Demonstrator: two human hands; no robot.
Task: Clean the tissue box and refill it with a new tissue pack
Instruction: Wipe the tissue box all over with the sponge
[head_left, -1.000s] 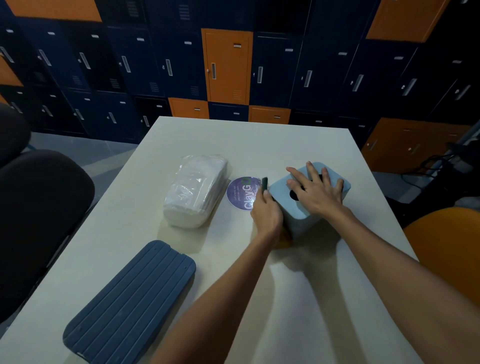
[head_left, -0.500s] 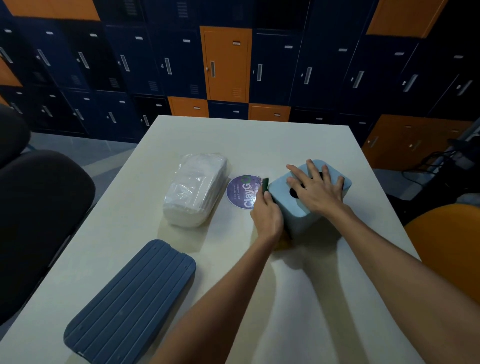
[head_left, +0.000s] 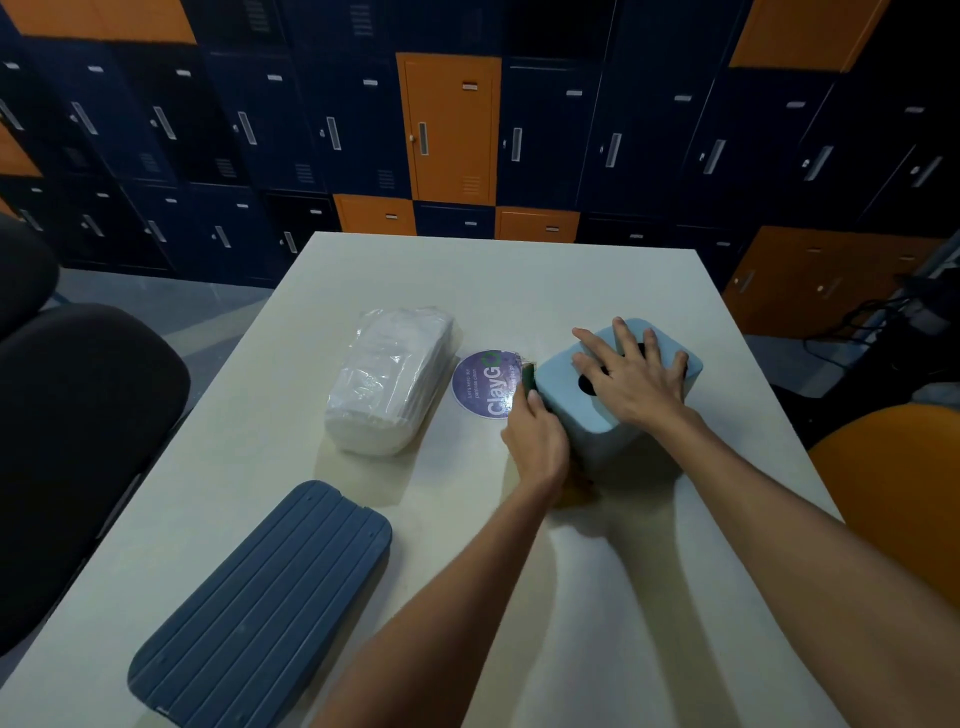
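A light blue tissue box (head_left: 566, 400) with a dark round hole in its top stands on the cream table (head_left: 519, 280), right of centre. My right hand (head_left: 631, 379) lies flat on its top, fingers spread, partly covering the hole. My left hand (head_left: 535, 441) grips a green and yellow sponge (head_left: 528, 378) and presses it against the box's left side. A white tissue pack (head_left: 389, 379) in clear wrap lies to the left. The box's dark blue ribbed lid (head_left: 260, 608) lies at the near left.
A round purple sticker (head_left: 483, 384) sits on the table between pack and box. A dark chair (head_left: 78, 441) stands at the left edge, an orange chair (head_left: 898, 478) at the right. Blue and orange lockers (head_left: 447, 130) line the far wall.
My left hand has slid the sponge a little along the box's left side. My right hand stays flat on top.
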